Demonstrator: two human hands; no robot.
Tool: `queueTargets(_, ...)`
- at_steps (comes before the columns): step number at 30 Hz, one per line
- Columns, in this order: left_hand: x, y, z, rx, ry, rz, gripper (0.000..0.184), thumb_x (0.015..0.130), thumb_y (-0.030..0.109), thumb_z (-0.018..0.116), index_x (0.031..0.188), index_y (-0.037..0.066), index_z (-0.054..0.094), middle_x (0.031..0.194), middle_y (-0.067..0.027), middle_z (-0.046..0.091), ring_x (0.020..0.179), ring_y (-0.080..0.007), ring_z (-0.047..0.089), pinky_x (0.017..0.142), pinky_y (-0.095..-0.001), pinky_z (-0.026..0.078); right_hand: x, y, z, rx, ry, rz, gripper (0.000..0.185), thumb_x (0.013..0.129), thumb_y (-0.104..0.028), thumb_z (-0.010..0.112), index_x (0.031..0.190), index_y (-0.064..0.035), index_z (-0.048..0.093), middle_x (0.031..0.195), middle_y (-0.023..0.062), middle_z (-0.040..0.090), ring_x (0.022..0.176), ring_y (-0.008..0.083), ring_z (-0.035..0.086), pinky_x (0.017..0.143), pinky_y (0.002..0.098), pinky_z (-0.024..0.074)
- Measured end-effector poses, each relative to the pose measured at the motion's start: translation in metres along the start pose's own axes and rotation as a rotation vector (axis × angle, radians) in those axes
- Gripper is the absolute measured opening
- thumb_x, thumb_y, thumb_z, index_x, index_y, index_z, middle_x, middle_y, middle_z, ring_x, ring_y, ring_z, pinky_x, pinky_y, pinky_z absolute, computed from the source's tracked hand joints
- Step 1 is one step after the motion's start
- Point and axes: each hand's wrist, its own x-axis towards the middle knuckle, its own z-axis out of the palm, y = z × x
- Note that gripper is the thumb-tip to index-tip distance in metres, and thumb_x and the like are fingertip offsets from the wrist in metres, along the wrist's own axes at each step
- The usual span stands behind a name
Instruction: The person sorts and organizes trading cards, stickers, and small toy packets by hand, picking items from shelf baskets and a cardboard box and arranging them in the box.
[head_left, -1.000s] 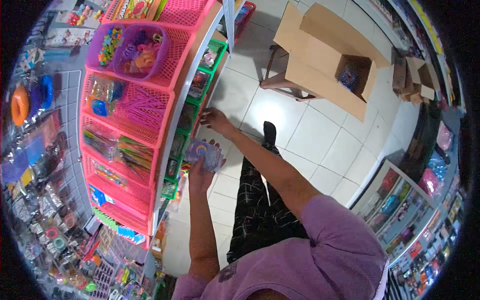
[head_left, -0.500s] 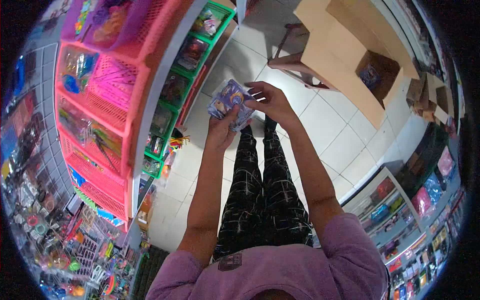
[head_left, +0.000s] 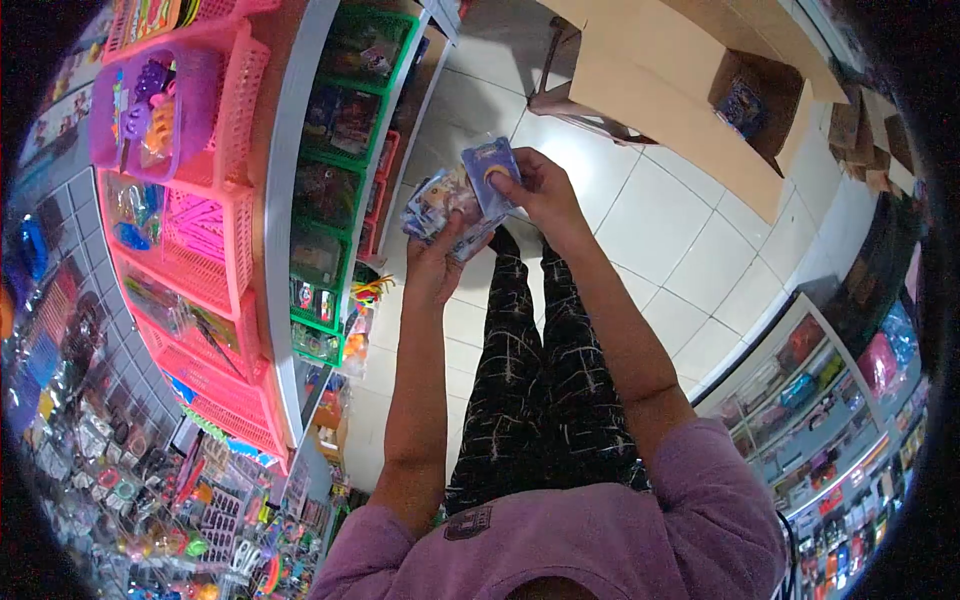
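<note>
My left hand is closed around a small stack of card packets in clear plastic, its thumb lying across the front. My right hand grips a purple card packet by its right side, thumb on top. This purple packet is raised at the upper right of the stack and still overlaps it in view. What is printed on the packets is too small to read. Both hands are in front of my body, above the tiled floor.
Pink plastic baskets of small goods line a shelf at left, beside green baskets. At upper right an open cardboard box holds a dark blue packet on a stand. A glass display case stands at lower right.
My right hand has taken hold of the purple packet and lifted it apart from the top of the stack. The stack in my left hand now shows a different front. The view has shifted slightly.
</note>
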Motion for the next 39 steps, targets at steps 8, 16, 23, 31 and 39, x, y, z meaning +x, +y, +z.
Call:
queueTargets(8,0.003,0.014,0.011,0.046,0.047,-0.026,0.035,0.091,0.006,0.054,0.125,0.005,0.045,0.118,-0.0135,0.057,0.102,-0.0303,0.061,0.084,-0.0464,0.056,-0.002,-0.007,-0.001,-0.571,-0.118,0.115,0.039,0.081,-0.029,0.071,0.103,0.0023,0.064,0.095,0.0149,0.063,0.078,0.0215,0.061,0.075,0.0333,0.0481)
queueTargets(16,-0.004,0.018,0.006,0.002,-0.019,0.014,0.040,0.092,0.004,0.053,0.130,0.006,0.040,0.121,-0.0153,0.055,0.105,-0.0315,0.060,0.084,-0.0496,0.055,0.003,0.005,-0.003,-0.198,0.066,-0.012,0.029,0.085,-0.023,0.067,0.098,0.0023,0.063,0.080,0.0099,0.066,0.072,0.0138,0.058,0.068,0.0298,0.0473)
queueTargets(23,-0.006,0.011,0.001,0.094,0.047,0.055,0.035,0.087,0.004,0.061,0.121,0.005,0.050,0.112,-0.0111,0.060,0.100,-0.0251,0.062,0.081,-0.0416,0.057,-0.006,-0.014,0.001,-0.397,-0.100,0.002,0.027,0.084,-0.024,0.068,0.092,0.0015,0.066,0.080,0.0091,0.066,0.072,0.0135,0.058,0.068,0.0300,0.0474)
queueTargets(31,-0.017,0.015,-0.024,-0.011,0.064,-0.009,0.042,0.095,0.027,0.051,0.133,0.014,0.039,0.129,-0.0074,0.051,0.121,-0.0266,0.048,0.093,-0.0551,0.046,0.000,-0.003,0.033,-0.373,-0.155,0.163,0.025,0.088,-0.018,0.064,0.101,0.0025,0.062,0.098,0.0067,0.064,0.081,0.0097,0.056,0.075,0.0267,0.0466)
queueTargets(39,-0.022,0.026,-0.064,-0.021,0.153,0.096,0.045,0.092,0.032,0.055,0.130,0.010,0.042,0.122,-0.0131,0.055,0.116,-0.0263,0.052,0.088,-0.0513,0.049,0.061,0.035,0.103,-0.042,-0.059,0.136,0.029,0.092,-0.015,0.056,0.117,-0.0009,0.054,0.105,0.0073,0.062,0.097,0.0165,0.056,0.087,0.0313,0.0426)
